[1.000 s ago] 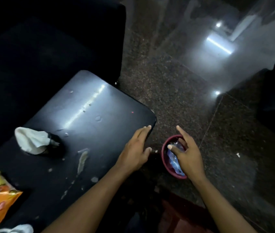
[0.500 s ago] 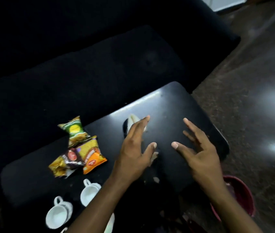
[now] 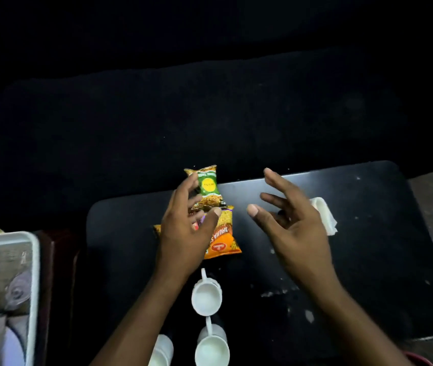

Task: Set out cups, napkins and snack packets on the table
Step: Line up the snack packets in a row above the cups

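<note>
Head view: on a dark table (image 3: 368, 260), the left hand (image 3: 183, 233) hovered, fingers spread and empty, over overlapping snack packets (image 3: 208, 186). The right hand (image 3: 292, 228) was open, empty, near a napkin (image 3: 325, 215). White cups (image 3: 206, 297) stood nearby; a careless sweep might topple them.

The view swings left along the counter (image 3: 368, 247), away from the floor and the red bowl (image 3: 419, 359), of which only a sliver shows at the bottom right edge. The left hand (image 3: 183, 233), which lay flat near the counter's corner, now hovers over the snack packets (image 3: 210, 207) with fingers (image 3: 189, 186) spread, covering part of the orange one. The right hand (image 3: 297, 228) is out of the bowl and hangs open above the counter, near the white napkin (image 3: 326, 217). White cups (image 3: 206, 297) and a grey tray (image 3: 4, 260) come into view.
</note>
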